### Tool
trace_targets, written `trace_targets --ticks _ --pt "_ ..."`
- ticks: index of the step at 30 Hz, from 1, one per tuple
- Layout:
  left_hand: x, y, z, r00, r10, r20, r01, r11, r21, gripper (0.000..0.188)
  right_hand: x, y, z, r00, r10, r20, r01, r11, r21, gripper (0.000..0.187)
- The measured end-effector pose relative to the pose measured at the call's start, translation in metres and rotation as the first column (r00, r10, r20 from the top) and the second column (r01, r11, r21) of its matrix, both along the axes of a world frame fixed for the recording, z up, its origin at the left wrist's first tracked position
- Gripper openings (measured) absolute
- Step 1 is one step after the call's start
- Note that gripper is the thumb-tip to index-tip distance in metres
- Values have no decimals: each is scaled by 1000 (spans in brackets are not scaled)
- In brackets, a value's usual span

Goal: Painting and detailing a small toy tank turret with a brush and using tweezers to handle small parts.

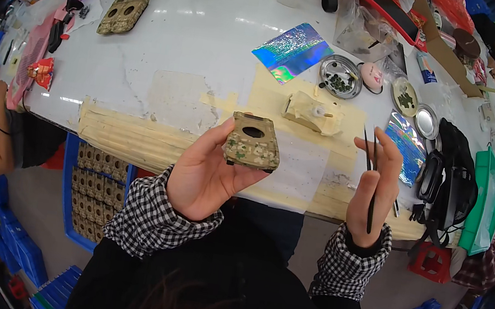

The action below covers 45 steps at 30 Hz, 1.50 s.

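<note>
My left hand (198, 182) holds a camouflage-painted plastic shell (252, 149), boxy like a toy tank hull, with a round dark hole in its top. Thumb and fingers grip it by its sides, above the table's front edge. To the right, my right hand (375, 201) is raised with black tweezers (370, 215) held among its fingers, the tips pointing up and away from me. Nothing shows between those tips. Beyond the shell, a tape-wrapped block (313, 114) sits on yellowish tape. A round metal tin (357, 93) behind it contains small dark green pieces.
Two matching shells (123, 14) lie at the far left. A second dish (398, 87) of green bits, a silver lid (427, 121), shiny foil sheets (294, 50) and a black bag (458, 165) occupy the right. Lower left, a blue crate (67, 192) holds several shells. Another person sits left.
</note>
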State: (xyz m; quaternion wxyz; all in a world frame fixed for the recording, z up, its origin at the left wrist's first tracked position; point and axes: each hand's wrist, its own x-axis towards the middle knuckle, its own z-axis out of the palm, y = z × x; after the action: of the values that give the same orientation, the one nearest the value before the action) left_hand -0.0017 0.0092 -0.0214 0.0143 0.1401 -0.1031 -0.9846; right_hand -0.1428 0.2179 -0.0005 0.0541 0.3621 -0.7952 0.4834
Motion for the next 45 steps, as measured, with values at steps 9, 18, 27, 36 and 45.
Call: trace_targets --ticks 9,18,27,36,45 --pt "-10 10 2 1000 -18 6 18 1000 3 51 23 53 -34 814 152 561 -56 981 -184 19" --pt "-10 16 -3 1000 -7 -7 7 1000 23 48 21 51 -40 805 177 567 -24 963 -268 10" --pt "-14 21 -3 1000 -11 5 11 1000 21 53 25 43 -43 844 83 530 -9 990 -139 9" --pt "-14 19 -1 999 -7 32 7 1000 5 50 24 40 -44 865 76 495 -27 994 -105 9" --pt "-14 18 -3 1000 -22 23 21 999 25 51 24 40 -44 872 81 483 -43 995 -89 9"
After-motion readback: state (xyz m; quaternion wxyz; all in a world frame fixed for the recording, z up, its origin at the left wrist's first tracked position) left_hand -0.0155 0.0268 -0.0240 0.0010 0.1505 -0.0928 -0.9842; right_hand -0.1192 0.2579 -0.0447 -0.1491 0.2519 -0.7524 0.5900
